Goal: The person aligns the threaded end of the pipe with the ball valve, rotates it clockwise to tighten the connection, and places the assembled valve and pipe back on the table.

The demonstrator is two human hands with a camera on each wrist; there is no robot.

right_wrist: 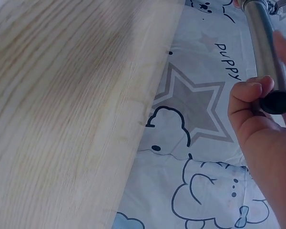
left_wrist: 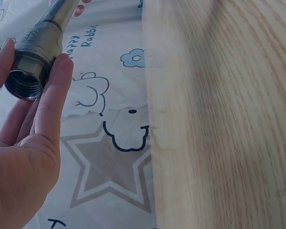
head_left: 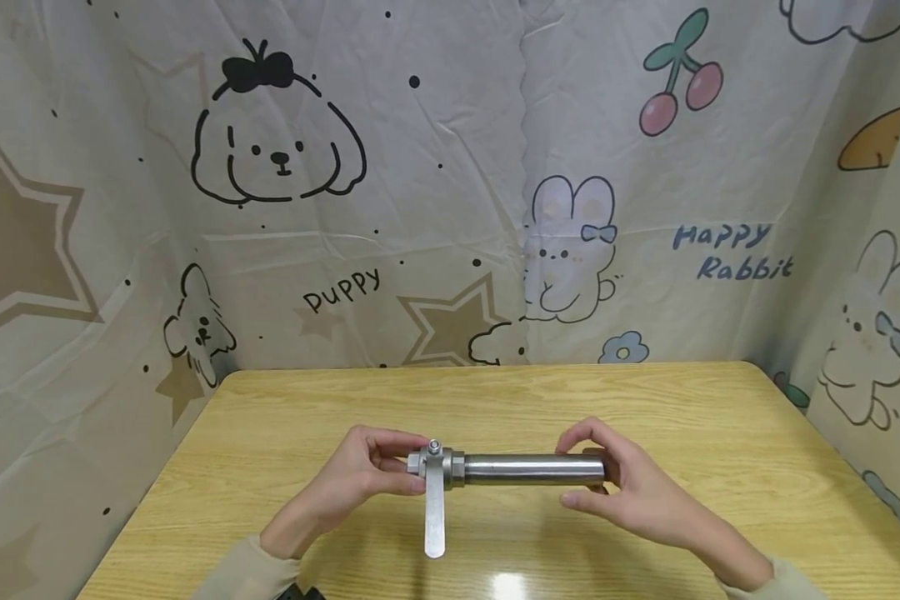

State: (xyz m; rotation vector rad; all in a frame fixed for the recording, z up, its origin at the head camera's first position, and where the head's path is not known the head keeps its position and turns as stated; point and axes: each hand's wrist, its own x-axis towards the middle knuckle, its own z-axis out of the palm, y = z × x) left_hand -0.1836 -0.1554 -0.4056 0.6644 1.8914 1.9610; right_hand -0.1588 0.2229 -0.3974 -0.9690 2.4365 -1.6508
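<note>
Silver-grey metal valve (head_left: 450,468) and pipe (head_left: 532,469), pale yellow wood-grain table (head_left: 495,400), beige cartoon-printed cloth backdrop (head_left: 435,208)

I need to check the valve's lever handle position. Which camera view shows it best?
The head view: the lever handle hangs straight down from the valve, unobstructed between both hands. The left wrist view shows only the valve's threaded open end; the right wrist view shows only the pipe, no handle.

1. Wearing pale beige long sleeves (head_left: 243,567), loose at both wrists.
2. Showing bare hands, left hand (head_left: 360,471) and right hand (head_left: 630,492), without gloves or rings.
3. Keeping fingernails short and unpainted.
</note>
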